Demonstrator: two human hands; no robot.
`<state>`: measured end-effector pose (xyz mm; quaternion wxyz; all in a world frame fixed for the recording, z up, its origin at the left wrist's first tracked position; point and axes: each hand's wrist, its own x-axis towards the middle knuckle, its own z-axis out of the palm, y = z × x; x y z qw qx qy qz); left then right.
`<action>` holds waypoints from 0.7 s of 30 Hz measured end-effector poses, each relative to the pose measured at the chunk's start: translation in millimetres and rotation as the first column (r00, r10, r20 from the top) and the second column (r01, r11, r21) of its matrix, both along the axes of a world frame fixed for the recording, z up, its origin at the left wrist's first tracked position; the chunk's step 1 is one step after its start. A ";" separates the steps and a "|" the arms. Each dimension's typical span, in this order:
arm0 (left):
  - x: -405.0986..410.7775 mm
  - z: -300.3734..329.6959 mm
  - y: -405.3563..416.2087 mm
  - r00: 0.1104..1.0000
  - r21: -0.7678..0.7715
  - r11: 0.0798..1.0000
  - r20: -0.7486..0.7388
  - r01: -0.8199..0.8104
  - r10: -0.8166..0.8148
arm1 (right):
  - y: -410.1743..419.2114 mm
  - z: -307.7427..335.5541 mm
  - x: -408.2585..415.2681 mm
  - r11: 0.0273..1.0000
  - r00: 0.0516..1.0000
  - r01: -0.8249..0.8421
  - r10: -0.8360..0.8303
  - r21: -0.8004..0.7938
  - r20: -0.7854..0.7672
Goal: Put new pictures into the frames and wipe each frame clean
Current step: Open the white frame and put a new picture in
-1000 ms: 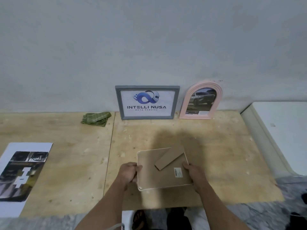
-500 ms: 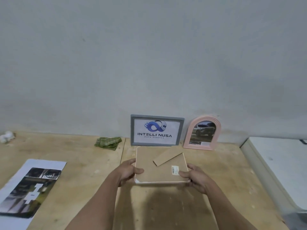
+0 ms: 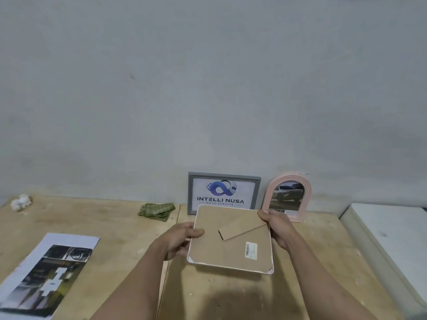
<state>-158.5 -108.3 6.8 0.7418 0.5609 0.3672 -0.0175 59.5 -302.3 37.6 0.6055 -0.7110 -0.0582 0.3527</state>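
White-edged frame (image 3: 231, 248) held back-side up above the bench (image 3: 115, 227), left hand (image 3: 182, 239) gripping its left edge, right hand (image 3: 277, 227) its right corner, both hands' fingers curled round it.

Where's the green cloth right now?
In the head view the green cloth lies bunched on the wooden table by the wall, just left of the grey frame and beyond the left hand.

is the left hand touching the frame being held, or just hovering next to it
Touching. The head view shows the left hand with its thumb lying across the brown back of the white frame at its left edge, with no gap.
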 end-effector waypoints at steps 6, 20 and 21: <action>18.8 1.9 5.9 0.936 -0.047 0.942 0.101 -0.333 0.336 | 7.3 1.3 -10.4 0.996 0.999 -0.019 0.015 0.089 0.045; 19.2 40.7 5.7 0.893 0.052 0.898 0.145 -0.437 0.427 | -5.6 8.3 -28.3 0.982 0.992 -0.114 0.122 0.152 -0.040; 19.3 41.1 3.7 0.882 0.090 0.881 0.138 -0.464 0.451 | -4.9 11.0 -29.6 0.982 0.992 -0.122 0.127 0.142 -0.025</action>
